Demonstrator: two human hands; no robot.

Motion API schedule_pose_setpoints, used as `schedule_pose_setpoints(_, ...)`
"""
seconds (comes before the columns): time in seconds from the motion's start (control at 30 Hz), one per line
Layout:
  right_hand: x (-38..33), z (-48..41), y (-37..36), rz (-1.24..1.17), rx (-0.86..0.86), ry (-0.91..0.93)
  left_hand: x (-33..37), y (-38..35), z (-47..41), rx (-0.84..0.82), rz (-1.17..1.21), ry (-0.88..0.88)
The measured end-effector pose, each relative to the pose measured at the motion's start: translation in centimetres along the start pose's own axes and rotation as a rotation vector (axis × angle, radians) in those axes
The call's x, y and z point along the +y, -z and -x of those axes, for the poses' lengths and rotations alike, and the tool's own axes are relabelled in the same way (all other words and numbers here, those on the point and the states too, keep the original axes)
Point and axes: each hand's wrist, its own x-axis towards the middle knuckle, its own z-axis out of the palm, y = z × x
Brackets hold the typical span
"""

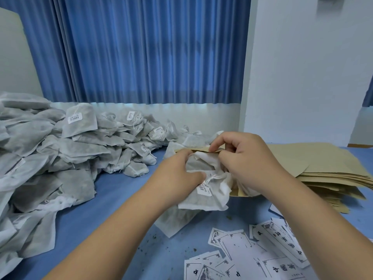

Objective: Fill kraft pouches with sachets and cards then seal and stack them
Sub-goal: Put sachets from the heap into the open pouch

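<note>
Over a blue surface, a person's left hand gripped a bundled white sachet, its long axis aimed away from the body into the mouth of the kraft pouch, whose lip the right hand's fingers pinched open just beyond; the left hand lay nearer.

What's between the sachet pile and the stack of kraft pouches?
Head view: the left hand gripping a sachet and the right hand pinching a pouch open, over the blue table.
</note>
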Motion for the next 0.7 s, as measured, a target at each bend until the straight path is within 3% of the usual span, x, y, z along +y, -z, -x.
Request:
schedule_pose_setpoints(0.1,0.1,0.0,0.1,-0.009,0.011,-0.006,0.1,0.0,0.2,-0.039,0.288,0.084)
schedule_pose_setpoints(0.2,0.3,-0.1,0.2,-0.015,0.026,-0.020,0.8,0.4,0.4,-0.222,0.733,0.224)
schedule_pose_setpoints(0.37,0.3,-0.2,0.4,-0.023,0.043,-0.037,1.4,1.1,0.4,-0.463,0.994,0.219)
schedule_pose_setpoints(0.47,0.3,-0.1,0.6,-0.021,0.042,-0.034,1.3,1.0,0.5,-0.443,0.862,0.168)
schedule_pose_setpoints(0.63,0.2,-0.1,0.7,-0.015,0.031,-0.033,1.2,0.8,0.7,-0.126,0.169,0.026)
schedule_pose_setpoints(0.7,0.0,0.0,0.6,-0.012,0.016,-0.027,1.1,0.7,0.6,-0.065,0.167,0.030)
